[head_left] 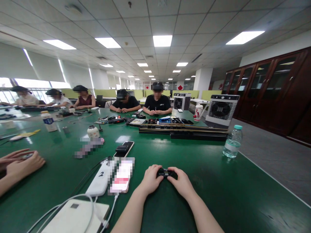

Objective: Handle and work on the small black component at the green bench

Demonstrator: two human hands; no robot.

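My left hand [151,180] and my right hand [181,182] rest side by side on the green table [218,187], near its front edge. Both are closed around a small black part [164,172] held between the fingertips. Its details are too small to make out. Just left of my left hand lie a phone [121,178] and a white power bank [100,180] marked with a 2, with white cables running toward me.
A water bottle [232,141] stands at the right table edge. Long black rails [184,130] and tool clutter lie mid-table. Another phone [124,148] lies ahead. A neighbour's hands [20,162] rest at the left. Several people sit at the far end. Fans [221,110] stand beyond.
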